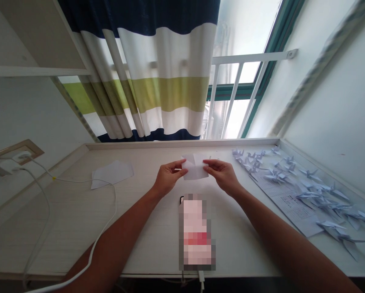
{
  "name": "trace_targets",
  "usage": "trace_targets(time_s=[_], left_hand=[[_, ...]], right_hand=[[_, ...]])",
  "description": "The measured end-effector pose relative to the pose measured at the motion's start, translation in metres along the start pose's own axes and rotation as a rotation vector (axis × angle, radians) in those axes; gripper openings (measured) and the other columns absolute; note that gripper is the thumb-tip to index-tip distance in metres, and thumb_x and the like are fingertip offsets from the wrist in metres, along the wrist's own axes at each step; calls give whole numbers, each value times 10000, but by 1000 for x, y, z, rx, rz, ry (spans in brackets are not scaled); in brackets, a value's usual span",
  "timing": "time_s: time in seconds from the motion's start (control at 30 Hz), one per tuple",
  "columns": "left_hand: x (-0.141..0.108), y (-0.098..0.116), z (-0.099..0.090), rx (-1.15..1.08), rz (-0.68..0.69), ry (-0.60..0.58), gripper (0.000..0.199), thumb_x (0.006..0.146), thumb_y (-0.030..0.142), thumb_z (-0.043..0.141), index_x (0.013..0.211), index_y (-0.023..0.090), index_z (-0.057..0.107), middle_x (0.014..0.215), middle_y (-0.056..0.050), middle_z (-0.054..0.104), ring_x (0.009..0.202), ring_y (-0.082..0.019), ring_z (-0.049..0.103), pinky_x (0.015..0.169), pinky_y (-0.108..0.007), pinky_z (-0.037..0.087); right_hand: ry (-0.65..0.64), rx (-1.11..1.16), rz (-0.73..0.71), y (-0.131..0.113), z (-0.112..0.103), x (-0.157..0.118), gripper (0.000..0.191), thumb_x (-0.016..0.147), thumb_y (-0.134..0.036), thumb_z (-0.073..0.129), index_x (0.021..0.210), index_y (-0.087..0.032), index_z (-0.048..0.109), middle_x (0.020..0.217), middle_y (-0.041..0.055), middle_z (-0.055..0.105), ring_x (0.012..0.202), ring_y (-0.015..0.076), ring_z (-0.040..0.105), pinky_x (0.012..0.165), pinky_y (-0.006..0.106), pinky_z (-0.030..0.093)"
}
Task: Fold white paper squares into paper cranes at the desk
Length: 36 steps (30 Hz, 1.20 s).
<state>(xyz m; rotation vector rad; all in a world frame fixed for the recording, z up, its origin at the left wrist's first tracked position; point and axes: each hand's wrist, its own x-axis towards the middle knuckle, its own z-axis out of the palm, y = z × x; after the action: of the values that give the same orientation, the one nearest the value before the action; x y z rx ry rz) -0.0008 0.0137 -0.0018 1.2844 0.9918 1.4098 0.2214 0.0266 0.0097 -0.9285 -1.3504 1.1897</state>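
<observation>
A small white sheet of paper (196,172) with fold creases is held up above the desk, roughly in the middle of the view. My left hand (168,176) pinches its left edge between thumb and fingers. On the opposite edge, my right hand (221,173) grips the paper the same way. Below the hands lies a phone (196,232), its screen blurred out, with a white cable plugged into its near end. Many folded paper cranes (277,176) crowd the right side of the desk, some resting on a printed sheet (287,203).
A stack of white paper sheets (111,174) lies on the desk (146,248) at the left. White cables (114,203) run from a wall socket (24,152) across the left side, over my left forearm. A striped curtain (170,93) and white window bars (234,89) stand behind.
</observation>
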Motion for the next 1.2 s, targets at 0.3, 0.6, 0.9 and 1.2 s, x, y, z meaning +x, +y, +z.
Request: trace_targets(time_s=[0.3,0.6,0.9,1.2], left_hand=[[0,-3,1,82,24,91,325,666,358,882,936,186,823,904,-77,790,827,-209,698,798,-345,566],[0,-5,0,153,30,46,244,713,384,850,856,189,816,846,-68,758,769,-190,673,747,-319,526],[0,0,-1,248,112,57,138,765,336,806,791,201,789,1032,-90,754,1072,-244,668,1042,-390,435],[-11,3,12,257,16,-66,237,800,411,771,847,179,765,995,-111,783,948,-252,707,858,-363,525]], right_hand=[[12,-186,-77,-1,3,-2,277,727,-418,833,918,-219,806,875,66,775,830,244,703,796,409,561],[0,-351,-101,-2,1,-1,232,778,-444,776,836,-220,788,795,54,743,744,226,668,753,410,556],[-33,-526,-216,-2,0,1,178,849,-403,696,825,-235,749,927,60,681,881,238,631,803,416,521],[-205,-505,-198,-15,4,-5,205,864,-417,698,945,-245,774,979,56,771,898,246,687,835,392,519]])
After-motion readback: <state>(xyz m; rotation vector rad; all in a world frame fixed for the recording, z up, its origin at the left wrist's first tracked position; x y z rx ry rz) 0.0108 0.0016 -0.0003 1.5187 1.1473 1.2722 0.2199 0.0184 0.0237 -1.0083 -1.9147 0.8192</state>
